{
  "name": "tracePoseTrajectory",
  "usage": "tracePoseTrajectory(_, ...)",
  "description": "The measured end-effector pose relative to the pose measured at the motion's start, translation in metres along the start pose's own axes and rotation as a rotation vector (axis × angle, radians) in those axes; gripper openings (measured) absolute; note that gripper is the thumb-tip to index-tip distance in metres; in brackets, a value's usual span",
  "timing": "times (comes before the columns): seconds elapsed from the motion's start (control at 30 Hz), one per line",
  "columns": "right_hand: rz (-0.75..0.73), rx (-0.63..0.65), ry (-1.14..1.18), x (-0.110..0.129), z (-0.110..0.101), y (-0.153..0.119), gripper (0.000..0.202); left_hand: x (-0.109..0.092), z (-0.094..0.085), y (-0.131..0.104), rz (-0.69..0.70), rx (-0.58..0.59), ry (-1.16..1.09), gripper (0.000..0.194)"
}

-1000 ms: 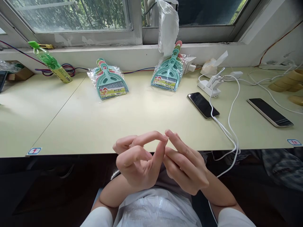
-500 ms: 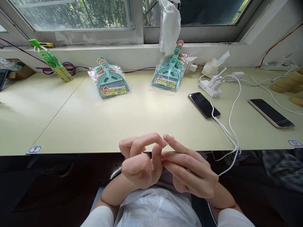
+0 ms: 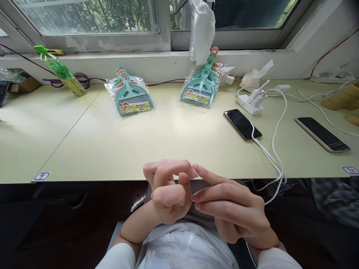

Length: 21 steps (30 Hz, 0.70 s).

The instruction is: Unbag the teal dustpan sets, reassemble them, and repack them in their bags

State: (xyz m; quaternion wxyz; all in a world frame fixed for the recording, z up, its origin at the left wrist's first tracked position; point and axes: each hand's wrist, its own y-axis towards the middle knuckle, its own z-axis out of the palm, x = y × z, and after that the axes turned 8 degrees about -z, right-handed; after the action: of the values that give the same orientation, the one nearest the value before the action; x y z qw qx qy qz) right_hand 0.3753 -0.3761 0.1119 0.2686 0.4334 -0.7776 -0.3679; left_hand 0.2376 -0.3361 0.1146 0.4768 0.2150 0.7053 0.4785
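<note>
My left hand [image 3: 168,192] is held in front of the table edge above the lap. Its fingers are curled in, and the bent index finger comes close to the thumb; no object shows in it. Facing it, my right hand [image 3: 235,205] has its fingers stretched out toward the left, apart from one another. The right index fingertip meets the left index fingertip, or nearly so. The two hands are nearest to each other, and I see nothing between them.
On the pale table [image 3: 126,145] lie two bagged dustpan-and-brush sets [image 3: 133,95] [image 3: 200,84], a green bottle [image 3: 66,74], a phone [image 3: 242,123] under white cables [image 3: 276,130], another dark-screened phone [image 3: 322,134] and a power strip [image 3: 249,102]. A window [image 3: 92,18] stands behind.
My right hand has shifted slightly down and right, and its fingers have drawn away from the left thumb. The left fingers have curled a little more. Objects on the table stay put.
</note>
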Motion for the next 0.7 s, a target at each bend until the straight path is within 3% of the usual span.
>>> tracePoseTrajectory(0.1, -0.018, 0.005, 0.025, 0.0, 0.003, -0.001, 0.025, -0.001, 0.001, 0.0, -0.011, -0.036, 0.044, 0.042)
tracePoseTrajectory(0.3, 0.049, -0.147, 0.147, 0.002, 0.008, -0.002, 0.028, -0.001, -0.003, 0.0, 0.012, -0.019, 0.09, 0.041)
tracePoseTrajectory(0.47, 0.04, -0.082, 0.157, 0.005, 0.007, 0.003, 0.027, 0.001, -0.006, -0.001, 0.013, -0.002, 0.061, 0.039)
tracePoseTrajectory(0.7, 0.118, -0.271, 0.323, 0.003, 0.008, 0.008, 0.039, 0.002, 0.0, -0.001, 0.035, -0.06, -0.018, 0.039)
